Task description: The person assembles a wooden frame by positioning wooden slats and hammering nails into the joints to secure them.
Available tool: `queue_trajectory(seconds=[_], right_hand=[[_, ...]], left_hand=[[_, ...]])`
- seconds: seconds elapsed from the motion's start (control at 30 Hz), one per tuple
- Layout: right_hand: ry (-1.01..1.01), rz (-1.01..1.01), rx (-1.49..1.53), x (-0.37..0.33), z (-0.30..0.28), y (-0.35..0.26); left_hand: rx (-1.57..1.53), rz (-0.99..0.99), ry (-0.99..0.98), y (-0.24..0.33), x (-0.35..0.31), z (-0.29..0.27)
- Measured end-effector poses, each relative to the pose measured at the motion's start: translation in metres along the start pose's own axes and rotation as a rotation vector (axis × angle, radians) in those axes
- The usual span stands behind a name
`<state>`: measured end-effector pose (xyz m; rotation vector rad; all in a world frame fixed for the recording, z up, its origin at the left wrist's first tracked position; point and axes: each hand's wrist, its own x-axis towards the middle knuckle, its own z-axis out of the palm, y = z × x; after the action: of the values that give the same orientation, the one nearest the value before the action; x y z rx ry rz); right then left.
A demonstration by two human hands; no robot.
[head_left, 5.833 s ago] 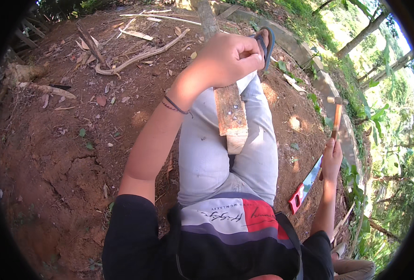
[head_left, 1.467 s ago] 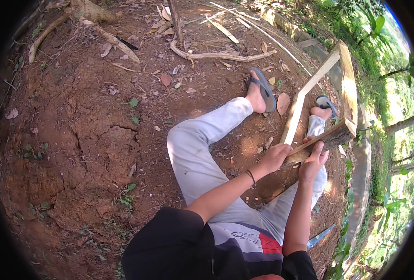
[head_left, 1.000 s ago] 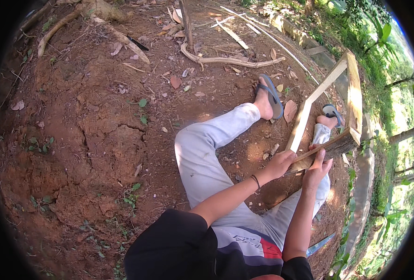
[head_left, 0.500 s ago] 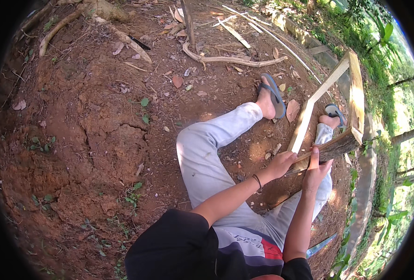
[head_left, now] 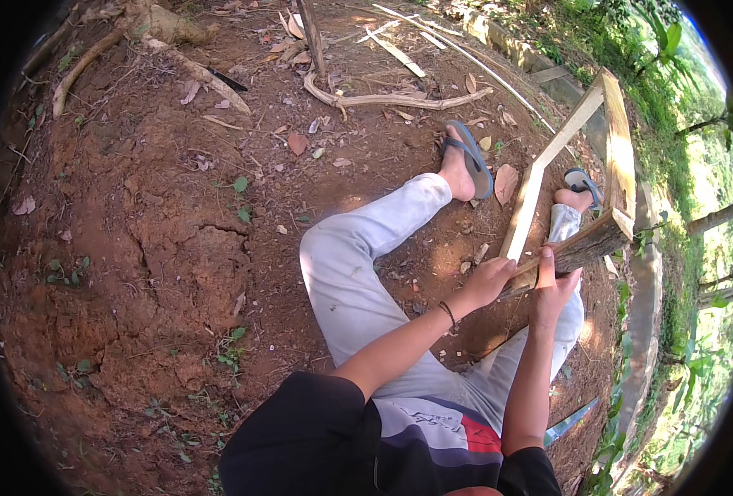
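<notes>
A wooden frame [head_left: 525,207] made of several joined pale strips, one with dark bark on its face, stands tilted up between my legs. My left hand [head_left: 489,281] is closed round its near left corner, where a pale strip meets the bark-faced one. A little to the right, my right hand [head_left: 555,293] grips the bark-faced strip [head_left: 594,240], thumb on top and fingers underneath. Whatever lies inside the left hand's fingers is partly hidden.
Reddish soil spreads on the left, with a tree root [head_left: 193,66] beyond. A crooked branch [head_left: 399,101], an upright post [head_left: 310,37] and loose wood strips [head_left: 395,51] lie or stand ahead. A saw-like blade [head_left: 571,423] rests by my right thigh. Along the right runs a low concrete edge [head_left: 643,322].
The whole view has shifted slightly, so the ground and the frame sit a little further left and higher. Both hands keep their hold on the wooden frame.
</notes>
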<state>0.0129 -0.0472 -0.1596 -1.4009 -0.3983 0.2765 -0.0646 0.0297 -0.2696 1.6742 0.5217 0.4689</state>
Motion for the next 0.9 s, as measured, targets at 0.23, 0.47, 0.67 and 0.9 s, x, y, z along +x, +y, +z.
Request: queue_trajectory(seconds=[0.23, 0.47, 0.67, 0.9], right_hand=[[-0.03, 0.009, -0.071, 0.0, -0.006, -0.006], [-0.193, -0.204, -0.358, 0.004, -0.018, -0.022], [-0.346, -0.198, -0.6, 0.001, -0.029, -0.023], [-0.603, -0.109, -0.671, -0.049, -0.068, -0.027]], left_hand=[[-0.064, -0.047, -0.052, 0.006, 0.003, 0.002], [-0.031, -0.056, -0.076, -0.014, 0.01, 0.008], [-0.162, 0.157, -0.064, -0.021, 0.02, -0.026], [-0.373, 0.369, -0.157, 0.077, 0.047, -0.023]])
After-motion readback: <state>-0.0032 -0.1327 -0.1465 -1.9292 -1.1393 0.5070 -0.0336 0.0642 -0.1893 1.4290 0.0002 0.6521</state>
